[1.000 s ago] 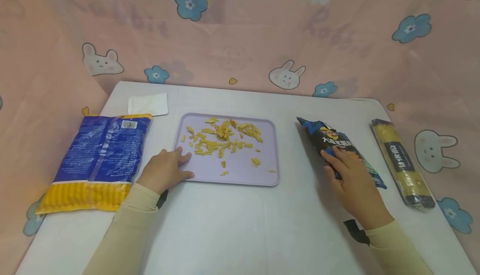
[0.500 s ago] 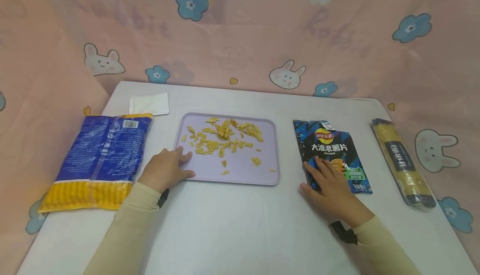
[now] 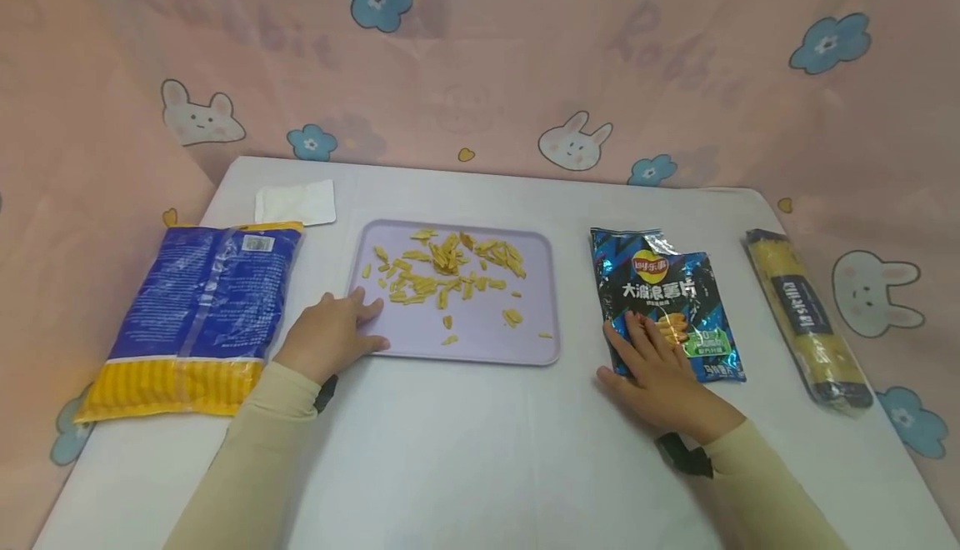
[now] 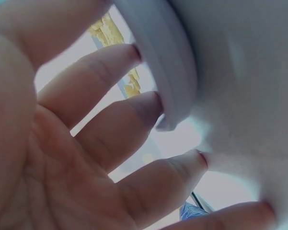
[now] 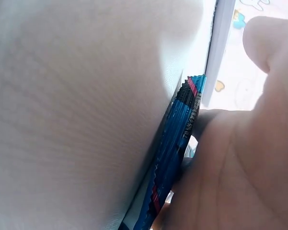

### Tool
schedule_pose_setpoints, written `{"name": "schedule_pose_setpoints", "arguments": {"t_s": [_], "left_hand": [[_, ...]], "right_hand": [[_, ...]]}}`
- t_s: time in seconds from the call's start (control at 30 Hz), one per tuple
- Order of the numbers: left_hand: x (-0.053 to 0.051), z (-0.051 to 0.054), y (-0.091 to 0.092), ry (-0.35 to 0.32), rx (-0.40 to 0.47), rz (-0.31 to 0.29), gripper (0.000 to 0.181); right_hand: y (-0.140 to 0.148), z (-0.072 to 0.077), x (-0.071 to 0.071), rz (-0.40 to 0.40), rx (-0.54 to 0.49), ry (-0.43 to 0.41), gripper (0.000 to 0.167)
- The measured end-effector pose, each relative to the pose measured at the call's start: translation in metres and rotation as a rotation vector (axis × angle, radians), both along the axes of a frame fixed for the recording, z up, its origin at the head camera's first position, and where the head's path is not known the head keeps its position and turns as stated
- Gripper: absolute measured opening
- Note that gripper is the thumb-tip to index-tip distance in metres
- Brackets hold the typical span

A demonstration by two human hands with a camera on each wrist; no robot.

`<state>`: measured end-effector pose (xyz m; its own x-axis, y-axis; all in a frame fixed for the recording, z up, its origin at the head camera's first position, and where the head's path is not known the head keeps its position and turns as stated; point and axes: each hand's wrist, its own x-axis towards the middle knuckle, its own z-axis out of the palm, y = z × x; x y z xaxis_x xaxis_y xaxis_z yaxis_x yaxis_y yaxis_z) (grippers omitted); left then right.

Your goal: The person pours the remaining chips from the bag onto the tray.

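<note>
In the head view a lilac tray [image 3: 480,346] lies on the table, scattered with broken potato chips [image 3: 450,262]. My left hand [image 3: 327,336] rests at its near left corner, fingers spread. In the left wrist view some fingertips touch the tray's rim [image 4: 175,72], others the tabletop. To the right, a torn-topped blue and black chip bag [image 3: 660,292] lies flat, printed side up. My right hand [image 3: 663,383] rests on the lower part of it with fingers extended. The right wrist view shows the bag's crimped edge [image 5: 172,143] low against the table, beneath the palm.
A large blue and yellow bag [image 3: 202,308] lies at the left. Behind it is a small white packet [image 3: 296,202]. A long clear pack of yellow noodles [image 3: 810,321] lies at the right. A pink printed cloth [image 3: 465,58] stands around the table's back and sides.
A second ago the chip bag was tilted under my right hand; it turned face up and flat, with the hand shifting left. The left hand stayed by the tray. The head view tipped slightly.
</note>
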<state>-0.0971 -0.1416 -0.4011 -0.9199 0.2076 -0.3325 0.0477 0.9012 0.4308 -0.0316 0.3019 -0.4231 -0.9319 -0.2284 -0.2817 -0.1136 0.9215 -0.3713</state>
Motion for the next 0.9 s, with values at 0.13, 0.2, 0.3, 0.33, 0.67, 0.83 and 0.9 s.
{"name": "schedule_pose_setpoints", "arguments": {"t_s": [0.13, 0.2, 0.3, 0.33, 0.67, 0.83, 0.9], "left_hand": [[0.001, 0.000, 0.002, -0.009, -0.009, 0.005, 0.065], [0.001, -0.001, 0.002, -0.010, -0.016, 0.007, 0.065], [0.001, -0.001, 0.003, -0.003, -0.025, 0.005, 0.065], [0.001, -0.002, 0.003, -0.001, -0.026, 0.006, 0.066], [0.002, -0.004, 0.004, 0.013, -0.042, -0.001, 0.065], [0.003, -0.006, 0.004, 0.019, -0.053, -0.009, 0.065], [0.003, -0.007, 0.003, 0.017, -0.056, -0.014, 0.065]], "right_hand": [[0.001, -0.001, 0.000, 0.004, -0.003, -0.023, 0.083], [0.002, -0.002, 0.000, 0.008, -0.005, -0.022, 0.082], [0.003, -0.002, -0.001, 0.006, 0.001, -0.019, 0.081], [0.002, 0.000, -0.001, 0.004, 0.000, -0.019, 0.081], [-0.004, 0.008, -0.004, -0.007, 0.039, 0.002, 0.075], [-0.003, 0.009, -0.004, 0.000, 0.044, 0.023, 0.074], [-0.003, 0.011, -0.005, 0.004, 0.045, 0.032, 0.073]]}}
